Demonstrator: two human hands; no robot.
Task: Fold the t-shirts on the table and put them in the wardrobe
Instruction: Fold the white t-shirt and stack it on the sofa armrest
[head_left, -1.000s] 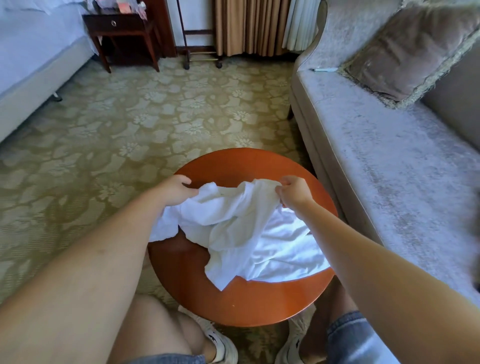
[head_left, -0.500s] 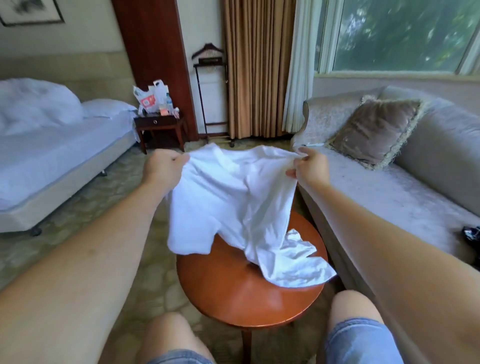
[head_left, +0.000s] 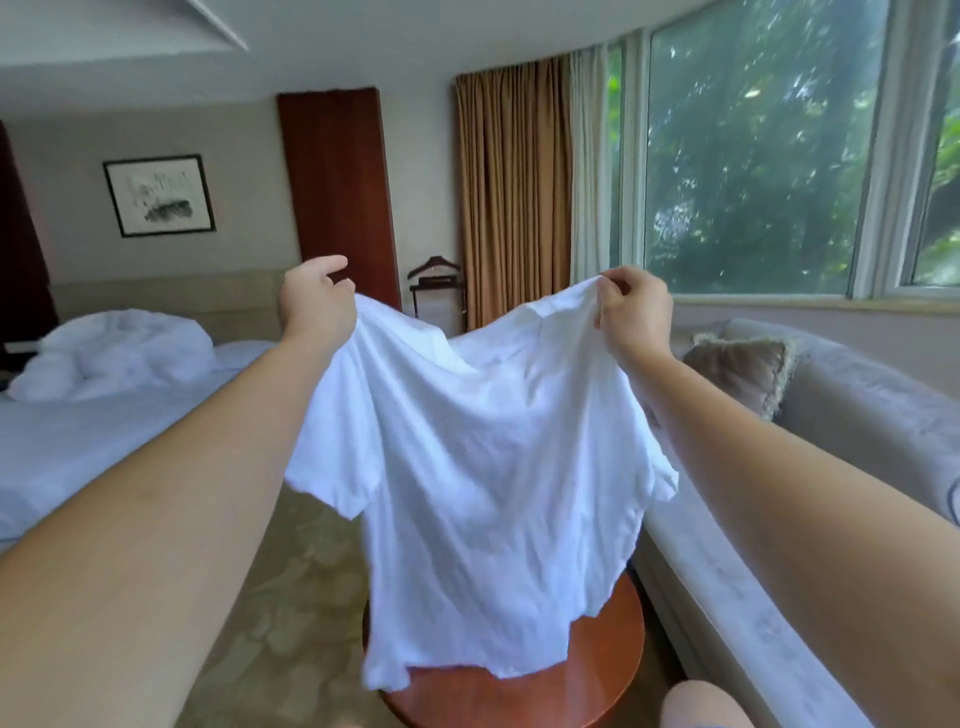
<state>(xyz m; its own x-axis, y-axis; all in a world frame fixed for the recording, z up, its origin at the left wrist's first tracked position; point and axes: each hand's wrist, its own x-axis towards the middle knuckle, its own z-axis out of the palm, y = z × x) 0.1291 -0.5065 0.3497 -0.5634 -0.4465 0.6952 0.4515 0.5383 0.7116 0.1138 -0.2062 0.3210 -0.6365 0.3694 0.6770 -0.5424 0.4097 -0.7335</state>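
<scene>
Bedroom, with a round wooden surface (head_left: 597, 670) below us. We hold one white shirt (head_left: 488, 467) up in the air, its hem hanging over the surface. The left hand (head_left: 317, 306) and right hand (head_left: 631, 312) each pinch a shoulder, fingers (head_left: 613, 291) curled on cloth. We judge the shirt light, limp and crease-prone, and the shoulders suit gripping. No wardrobe is plainly in view.

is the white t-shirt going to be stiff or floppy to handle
Probably floppy: the white t-shirt sags between the left hand and right hand and hangs wrinkled. Likely light: pinches at its top edge hold it up.
</scene>
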